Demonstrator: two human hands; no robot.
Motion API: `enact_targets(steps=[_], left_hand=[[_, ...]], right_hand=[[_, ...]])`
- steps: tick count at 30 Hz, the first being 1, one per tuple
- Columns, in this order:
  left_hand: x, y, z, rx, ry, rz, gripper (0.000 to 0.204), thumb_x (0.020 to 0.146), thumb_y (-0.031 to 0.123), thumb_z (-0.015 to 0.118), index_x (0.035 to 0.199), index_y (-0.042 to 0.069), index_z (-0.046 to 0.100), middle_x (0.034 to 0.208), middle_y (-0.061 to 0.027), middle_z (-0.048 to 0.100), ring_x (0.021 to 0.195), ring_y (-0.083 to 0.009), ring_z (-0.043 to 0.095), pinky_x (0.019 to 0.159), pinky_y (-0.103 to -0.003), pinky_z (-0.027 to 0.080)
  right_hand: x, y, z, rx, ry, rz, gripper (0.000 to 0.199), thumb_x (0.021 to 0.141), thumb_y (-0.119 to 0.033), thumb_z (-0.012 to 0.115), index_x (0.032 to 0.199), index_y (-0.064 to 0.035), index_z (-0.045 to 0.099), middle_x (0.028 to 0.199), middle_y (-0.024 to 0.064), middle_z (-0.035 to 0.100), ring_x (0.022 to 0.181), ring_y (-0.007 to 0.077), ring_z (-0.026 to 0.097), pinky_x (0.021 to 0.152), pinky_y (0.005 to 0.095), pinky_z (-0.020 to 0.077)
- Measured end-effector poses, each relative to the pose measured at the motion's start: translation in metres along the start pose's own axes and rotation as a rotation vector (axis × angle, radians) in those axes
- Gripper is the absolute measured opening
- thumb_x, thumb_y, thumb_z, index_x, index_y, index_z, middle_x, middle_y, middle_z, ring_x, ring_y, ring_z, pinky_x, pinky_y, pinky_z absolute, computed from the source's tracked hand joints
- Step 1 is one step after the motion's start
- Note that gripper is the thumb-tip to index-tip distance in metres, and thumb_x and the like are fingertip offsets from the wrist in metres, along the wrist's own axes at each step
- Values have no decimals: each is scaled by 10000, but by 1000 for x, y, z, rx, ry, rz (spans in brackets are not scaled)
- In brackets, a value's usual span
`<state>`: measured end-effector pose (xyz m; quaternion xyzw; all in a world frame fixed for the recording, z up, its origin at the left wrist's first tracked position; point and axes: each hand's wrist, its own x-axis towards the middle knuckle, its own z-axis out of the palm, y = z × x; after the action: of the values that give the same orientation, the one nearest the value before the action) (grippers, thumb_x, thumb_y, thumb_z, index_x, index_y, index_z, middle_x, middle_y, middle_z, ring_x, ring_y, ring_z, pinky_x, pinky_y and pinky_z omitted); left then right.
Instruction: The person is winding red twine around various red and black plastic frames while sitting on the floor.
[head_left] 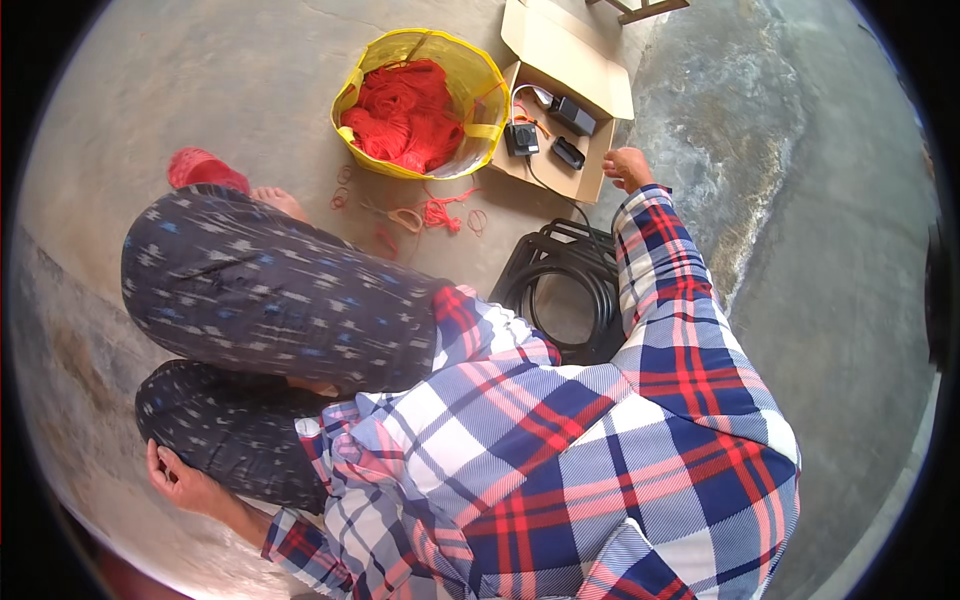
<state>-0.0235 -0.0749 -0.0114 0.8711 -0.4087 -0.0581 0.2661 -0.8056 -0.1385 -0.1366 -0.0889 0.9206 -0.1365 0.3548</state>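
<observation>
Reaching forward, right hand hovers just beside the right edge of the open cardboard box; grip loosely curled, holding nothing visible. Box sits on the concrete floor, flap raised on the far side, long axis running from near right to far left. Inside: black devices and a cable. Yellow bag of red twine touches the box's left side. Black coiled hose lies near, below the box. Bare floor to the right. Left hand rests by the knee, fingers slack, empty.
</observation>
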Motion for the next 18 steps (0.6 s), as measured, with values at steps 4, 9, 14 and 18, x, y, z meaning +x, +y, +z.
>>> enact_targets(steps=[4, 9, 14, 18], left_hand=[[2, 1, 0, -2, 4, 9, 279, 973, 234, 573, 1148, 37, 665, 1171, -95, 624, 1021, -215, 589, 901, -308, 468], [0, 1, 0, -10, -1, -48, 279, 971, 236, 577, 1145, 38, 668, 1185, -98, 616, 1025, -214, 592, 899, -308, 471], [1, 0, 1, -25, -10, -78, 275, 969, 232, 577, 1143, 42, 673, 1186, -92, 616, 1017, -204, 592, 885, -304, 473], [2, -1, 2, 2, 3, -30, 268, 968, 232, 578, 1135, 49, 681, 1185, -83, 617, 1008, -200, 591, 882, -306, 473]], right_hand=[[28, 34, -24, -126, -165, 144, 35, 871, -197, 594, 853, -168, 589, 667, -30, 557, 569, 131, 536, 592, 340, 385], [53, 89, -33, -317, -126, 234, 42, 869, -195, 633, 876, -163, 607, 624, -40, 515, 533, 139, 523, 546, 358, 380], [37, 116, -26, -229, -203, 229, 183, 838, -208, 693, 947, -71, 640, 824, 54, 671, 664, 189, 653, 551, 369, 456], [24, 124, -21, -374, -157, 265, 206, 822, -226, 689, 978, -92, 673, 876, 73, 709, 781, 226, 691, 593, 393, 507]])
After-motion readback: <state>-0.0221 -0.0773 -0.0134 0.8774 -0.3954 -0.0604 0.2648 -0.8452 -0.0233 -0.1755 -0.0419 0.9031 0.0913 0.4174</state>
